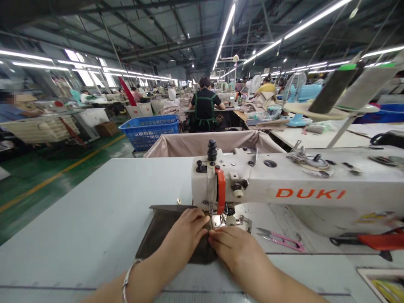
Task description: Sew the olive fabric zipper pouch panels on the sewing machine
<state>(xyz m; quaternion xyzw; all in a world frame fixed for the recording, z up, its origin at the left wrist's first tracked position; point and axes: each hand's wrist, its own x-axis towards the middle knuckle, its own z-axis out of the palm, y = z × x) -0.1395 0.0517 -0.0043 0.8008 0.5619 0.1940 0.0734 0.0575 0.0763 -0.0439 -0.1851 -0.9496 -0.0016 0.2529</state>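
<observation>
A dark brown piece of fabric (158, 229) lies flat on the grey sewing table (94, 223), reaching under the needle of a white sewing machine (299, 189) marked DUKI. My left hand (186, 235) rests on the fabric with its fingers pressed down close to the presser foot (217, 219). My right hand (233, 246) lies just right of it, fingers flat and pointing left, touching the fabric's edge in front of the needle. A metal bracelet (129, 275) is on my left wrist.
Pink thread snips (280, 239) lie right of my hands, and red-handled scissors (375, 241) further right. A beige fabric bin (214, 143) stands behind the table, a blue basket (150, 130) to its left. A person (205, 107) sits ahead, back turned. Green floor at left.
</observation>
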